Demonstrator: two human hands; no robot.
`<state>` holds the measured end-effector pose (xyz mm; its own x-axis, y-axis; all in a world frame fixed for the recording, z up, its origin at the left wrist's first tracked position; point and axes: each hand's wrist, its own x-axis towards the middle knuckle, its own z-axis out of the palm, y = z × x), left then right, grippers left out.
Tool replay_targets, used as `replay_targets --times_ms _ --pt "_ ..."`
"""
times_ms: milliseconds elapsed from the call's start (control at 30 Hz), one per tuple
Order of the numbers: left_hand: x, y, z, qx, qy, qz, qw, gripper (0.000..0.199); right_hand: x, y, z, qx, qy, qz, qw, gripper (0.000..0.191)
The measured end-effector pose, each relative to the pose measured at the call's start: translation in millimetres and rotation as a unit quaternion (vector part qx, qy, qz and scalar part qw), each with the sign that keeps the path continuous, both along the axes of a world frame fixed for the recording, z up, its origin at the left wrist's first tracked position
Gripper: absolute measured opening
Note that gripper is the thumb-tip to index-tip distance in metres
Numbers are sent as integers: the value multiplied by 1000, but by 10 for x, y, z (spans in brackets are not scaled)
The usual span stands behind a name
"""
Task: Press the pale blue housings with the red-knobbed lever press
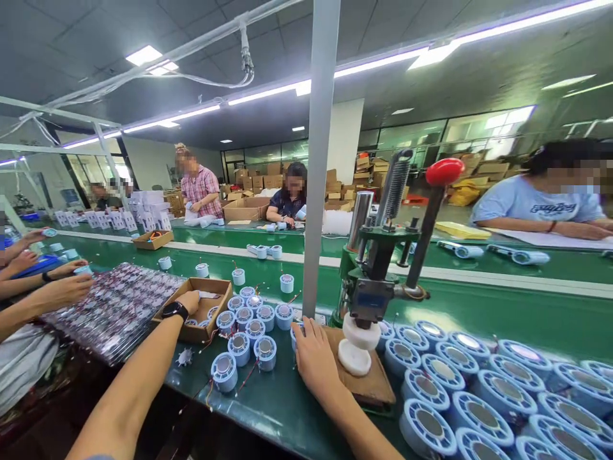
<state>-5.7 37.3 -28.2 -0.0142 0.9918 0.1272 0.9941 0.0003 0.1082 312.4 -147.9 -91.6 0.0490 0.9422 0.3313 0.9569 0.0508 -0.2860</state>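
My left hand point(188, 305), with a dark watch at its wrist, reaches into a cardboard box point(223, 305) holding light blue rings. Its fingers are pressed together; what they hold is hidden. Around a light blue round part point(294, 337), mostly covered, my right hand point(313, 351) is closed beside the metal post. Just right of that hand stands a hand press point(373, 297) with a red-knobbed lever point(444, 172). White round fixtures point(354, 358) sit at its base. Several blue parts with round metallic centres point(224, 372) stand between my hands.
Many blue parts point(481, 412) crowd the right side. A metal post point(320, 160) rises ahead. Plastic-wrapped parts point(119, 306) lie at left, near a neighbouring person's hands point(64, 287). Other people sit or stand across the green conveyor point(460, 303).
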Motion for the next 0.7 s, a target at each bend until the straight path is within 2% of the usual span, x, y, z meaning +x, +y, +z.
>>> replay_targets --times_ms 133,233,300,400,500,600,667,700 --pt "-37 160 -87 -91 52 -3 994 34 -210 223 300 -14 -64 17 998 53" --pt "-32 195 -131 -113 77 2 991 34 -434 681 488 -25 -71 27 997 45" --pt "-6 179 -135 -107 84 8 991 33 -488 1074 576 -44 -66 7 997 39" --pt "36 150 -49 -66 74 20 995 28 -398 1566 638 -79 -46 -68 994 40" --pt "38 56 182 5 39 16 999 28 -227 1821 630 -113 -21 -138 984 43" --pt "96 -343 402 47 -5 -17 999 36 -124 1895 598 -137 -2 -157 978 40" --pt "273 -825 403 30 -57 -96 993 34 -128 1883 602 -143 8 -151 978 38" --pt "410 -1101 344 12 -120 -185 975 31 -150 1864 623 -142 12 -145 979 38"
